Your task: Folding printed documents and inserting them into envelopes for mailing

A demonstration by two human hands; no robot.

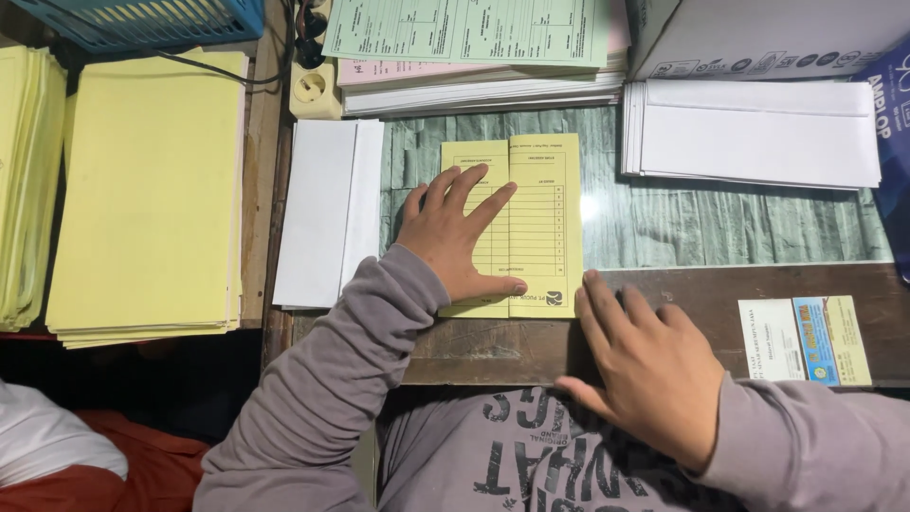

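Observation:
A yellow printed form (536, 204), folded down its middle, lies on the table straight ahead. My left hand (455, 232) lies flat on its left half with fingers spread, pressing it down. Just below and right of the form's lower right corner, my right hand (649, 365) rests palm down on the dark wooden table edge (493, 351); its fingertips are close to that corner and it holds nothing.
White envelopes (327, 213) lie left of the form, and another white envelope stack (758, 133) is at the right. Yellow paper stacks (147, 190) fill the far left. Green, pink and white sheets (464, 47) are behind. A power socket (315, 90), a blue basket (142, 19) and small cards (806, 339) are nearby.

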